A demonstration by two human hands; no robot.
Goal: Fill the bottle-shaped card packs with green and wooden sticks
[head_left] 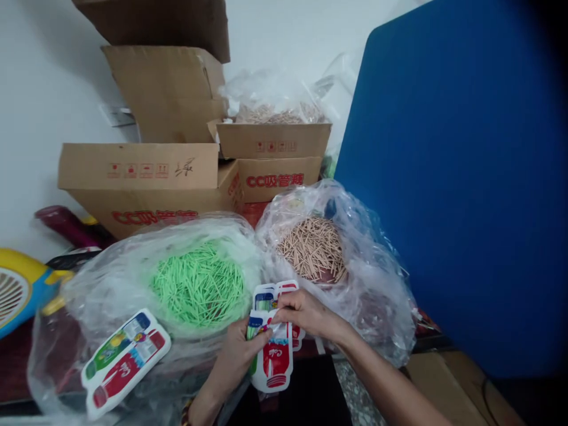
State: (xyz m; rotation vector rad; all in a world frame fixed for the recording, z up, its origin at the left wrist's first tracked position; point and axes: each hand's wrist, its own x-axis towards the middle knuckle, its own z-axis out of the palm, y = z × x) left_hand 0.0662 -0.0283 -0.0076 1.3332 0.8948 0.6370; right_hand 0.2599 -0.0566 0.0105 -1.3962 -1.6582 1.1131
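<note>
My left hand (pixel 237 354) grips a stack of bottle-shaped printed packets (pixel 275 361) from below, thumb across the front one marked "Cola". My right hand (pixel 304 312) is closed in a pinch on the top edge of that same stack. Directly behind the hands sit two clear plastic bags: one full of green sticks (pixel 199 287) on the left, one full of tan sticks (pixel 313 248) on the right. Another set of the printed packets (pixel 124 361) lies on the plastic at the lower left.
Stacked cardboard boxes (pixel 142 177) with red print stand at the back, one holding a bag of more tan sticks (pixel 275 112). A blue panel (pixel 461 177) fills the right side. A yellow and blue fan (pixel 22 290) lies at the far left.
</note>
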